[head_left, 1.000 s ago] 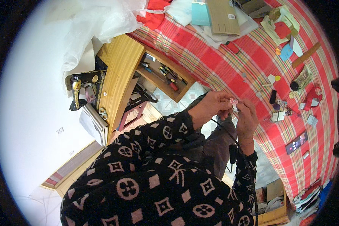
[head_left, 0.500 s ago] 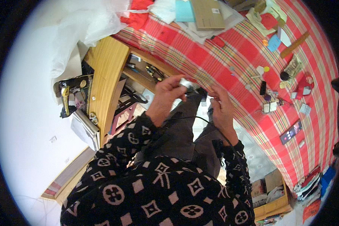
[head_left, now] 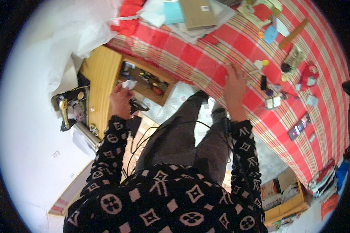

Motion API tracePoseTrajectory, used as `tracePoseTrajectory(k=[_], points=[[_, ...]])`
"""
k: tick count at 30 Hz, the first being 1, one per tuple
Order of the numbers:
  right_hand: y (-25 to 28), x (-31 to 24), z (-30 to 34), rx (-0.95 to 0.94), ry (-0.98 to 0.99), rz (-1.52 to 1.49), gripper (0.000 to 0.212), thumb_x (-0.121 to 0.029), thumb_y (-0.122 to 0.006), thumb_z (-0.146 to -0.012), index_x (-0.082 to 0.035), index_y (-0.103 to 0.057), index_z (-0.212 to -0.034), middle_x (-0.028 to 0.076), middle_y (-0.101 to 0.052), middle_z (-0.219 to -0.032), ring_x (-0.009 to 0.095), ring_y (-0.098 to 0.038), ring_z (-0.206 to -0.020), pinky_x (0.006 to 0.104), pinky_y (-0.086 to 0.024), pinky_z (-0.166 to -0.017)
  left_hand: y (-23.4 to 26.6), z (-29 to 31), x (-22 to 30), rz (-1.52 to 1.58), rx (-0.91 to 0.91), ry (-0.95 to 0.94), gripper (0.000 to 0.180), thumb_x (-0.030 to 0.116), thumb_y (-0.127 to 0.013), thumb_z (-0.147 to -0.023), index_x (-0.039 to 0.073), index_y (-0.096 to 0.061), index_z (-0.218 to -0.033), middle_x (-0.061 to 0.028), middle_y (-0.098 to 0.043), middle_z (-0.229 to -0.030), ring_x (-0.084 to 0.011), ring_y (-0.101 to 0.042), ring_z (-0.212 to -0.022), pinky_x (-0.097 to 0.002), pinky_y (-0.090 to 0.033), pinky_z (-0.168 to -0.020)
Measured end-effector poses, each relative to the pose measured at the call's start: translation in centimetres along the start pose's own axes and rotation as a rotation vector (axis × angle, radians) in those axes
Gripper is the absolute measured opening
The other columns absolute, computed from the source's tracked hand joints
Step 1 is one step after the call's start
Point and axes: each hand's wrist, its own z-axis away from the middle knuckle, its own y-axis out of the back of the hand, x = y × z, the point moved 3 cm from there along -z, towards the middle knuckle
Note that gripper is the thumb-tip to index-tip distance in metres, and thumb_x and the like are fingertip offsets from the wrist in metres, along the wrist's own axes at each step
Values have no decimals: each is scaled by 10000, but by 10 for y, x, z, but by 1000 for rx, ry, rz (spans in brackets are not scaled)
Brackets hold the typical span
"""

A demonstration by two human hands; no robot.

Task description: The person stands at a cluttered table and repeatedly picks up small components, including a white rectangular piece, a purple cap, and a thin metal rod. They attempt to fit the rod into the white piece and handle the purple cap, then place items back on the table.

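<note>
My left hand [head_left: 120, 100] is closed on a small crumpled white piece [head_left: 129, 84], perhaps paper or plastic, over the near left corner of an open wooden drawer [head_left: 167, 93]. Inside the drawer lie several small tools and yellow and red items [head_left: 153, 82]. My right hand [head_left: 236, 86] reaches over the red checked bedspread [head_left: 206, 66], its fingers stretched forward at the cloth. Nothing shows in the right hand, though the underside of its fingers is hidden. To its right, a thin pale stick-like piece [head_left: 255, 71] lies beside a yellow disc [head_left: 265, 62].
A phone [head_left: 299, 127], a black cylinder [head_left: 263, 82], a wooden strip [head_left: 293, 33] and a brown folder [head_left: 197, 14] lie on the bed. The wooden cabinet top [head_left: 99, 70] stands at left. Dark cables [head_left: 171, 122] hang across my legs.
My left hand has moved left with the white piece, from in front of my legs to the drawer. The right hand has moved forward onto the bedspread. More of the drawer shows.
</note>
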Motion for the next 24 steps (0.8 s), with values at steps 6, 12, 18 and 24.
tracePoseTrajectory(k=[6,12,18,24], points=[[-9,0,-23,-130,9,178,309,-106,-638,-857,-136,-633,-1164,114,-621,-1132,353,-579,-1075,493,-438,-930,-10,-9,-6,114,66,-25,373,-16,-587,-903,-146,-511,-1244,-168,-658,-976,-216,-678,-741,-312,-581,-654],[-7,17,-10,-180,-114,98,185,-145,-628,-908,-69,-628,-1076,142,-644,-1057,375,-606,-1011,489,-464,-873,-27,-28,-2,355,220,21,388,-68,-572,-882,-162,-487,-1249,-204,-637,-924,-281,-681,-650,-328,-581,-554],[6,15,2,-42,-90,-63,175,-110,-597,-931,-34,-623,-1086,161,-646,-1037,368,-610,-991,453,-480,-854,-27,-59,-7,140,354,42,303,-43,-595,-869,-106,-577,-1164,-206,-665,-905,-312,-685,-817,-349,-574,-640],[23,8,22,-8,-122,-202,175,-70,-577,-932,-16,-621,-1093,156,-640,-1025,342,-612,-971,412,-486,-856,-40,-51,-6,-49,296,-141,243,-59,-615,-813,-105,-624,-1051,-140,-663,-952,-216,-618,-818,-332,-516,-732]])
